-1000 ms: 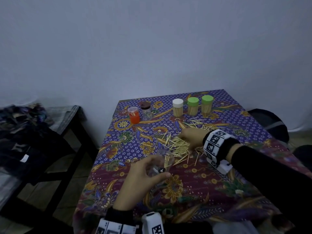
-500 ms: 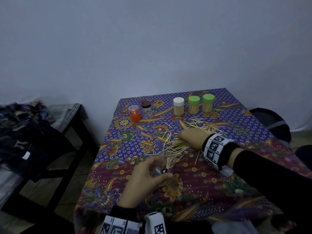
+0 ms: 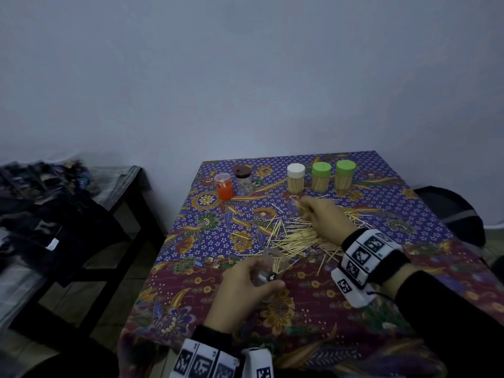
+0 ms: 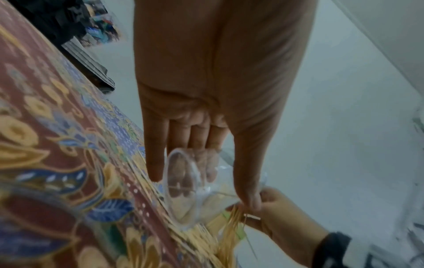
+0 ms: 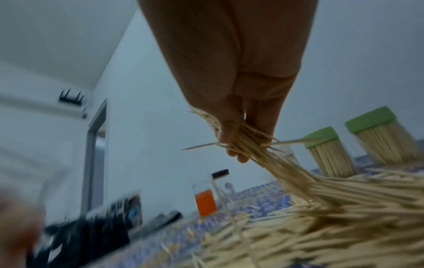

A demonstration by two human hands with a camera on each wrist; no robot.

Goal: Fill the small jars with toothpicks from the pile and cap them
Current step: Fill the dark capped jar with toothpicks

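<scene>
My left hand [image 3: 266, 275] grips a clear open jar [image 3: 275, 260], tilted low over the patterned tablecloth [image 3: 191, 241] near the front of the toothpick pile [image 3: 294, 238]. The left wrist view shows the jar [image 4: 183, 190] between thumb and fingers, with a few toothpicks inside. My right hand [image 3: 305, 211] is just above the far side of the pile and holds a bunch of toothpicks [image 5: 250, 145]; their lower ends still trail into the pile [image 5: 332, 217]. Behind stand three full capped jars: one white-lidded [image 3: 296, 177] and two green-lidded [image 3: 321, 175] [image 3: 345, 173].
At the far left of the table stand an orange jar [image 3: 223, 185] and a clear jar with a brown lid [image 3: 242, 180]. A dark side table heaped with clothes [image 3: 54, 214] is to the left. A dark rounded object [image 3: 450, 211] sits beyond the right edge.
My right hand has closed on a bunch of toothpicks and lifted it off the pile, away from me. The left hand still holds the jar in about the same place.
</scene>
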